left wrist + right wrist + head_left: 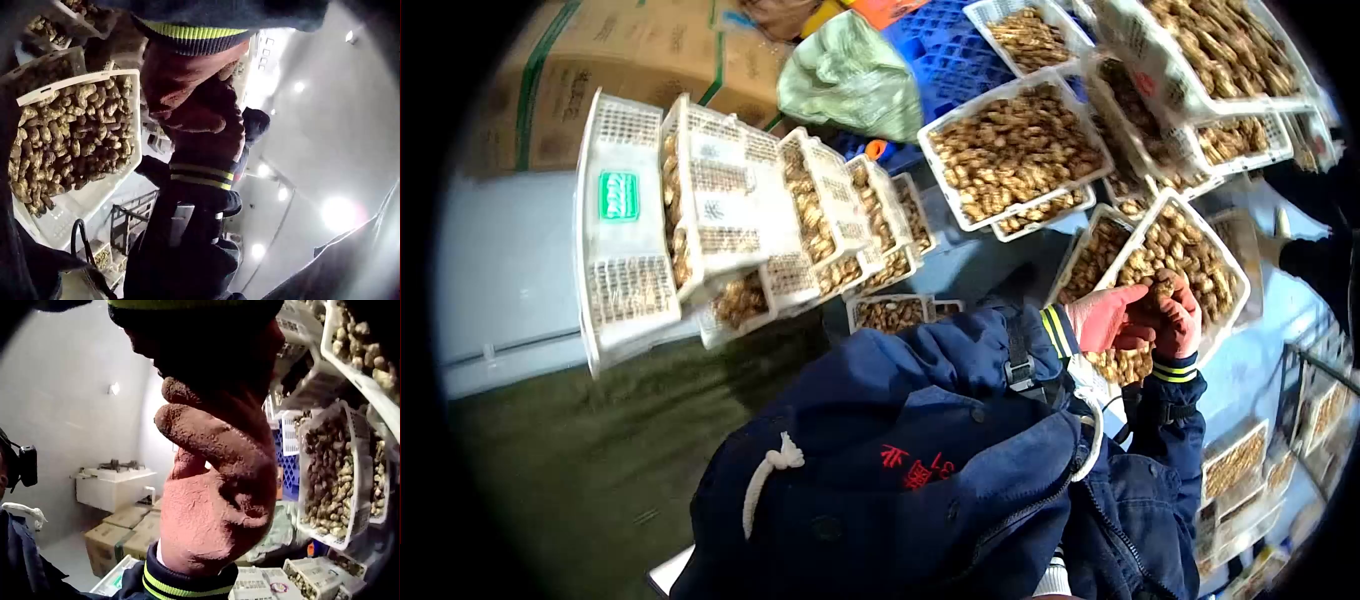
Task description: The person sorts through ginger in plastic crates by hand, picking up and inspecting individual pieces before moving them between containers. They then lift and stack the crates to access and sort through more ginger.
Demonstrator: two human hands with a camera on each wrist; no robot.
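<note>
Over a white crate point(1245, 290) of brown knobbly pieces, two gloved hands meet. My left hand point(1105, 318), in a reddish glove, reaches across with fingers mostly extended, touching the right. My right hand point(1178, 318) has bent fingers with browned tips; whether a piece lies between them cannot be made out. The left wrist view shows the left hand point(190, 87) overlapping the right hand point(206, 140), beside the filled crate point(136, 119). In the right wrist view, the left hand point(197, 519) is brightly lit below the dark right hand point(240, 381); their contact area is partly hidden.
Tilted white crates point(625, 300) stand in a row at left, near cardboard boxes point(620, 80) and a green plastic bag point(850, 80). More filled crates point(1020, 150) are stacked beyond the hands. Another person's dark sleeve point(1315, 265) shows at right; further crates point(1235, 465) stand lower right.
</note>
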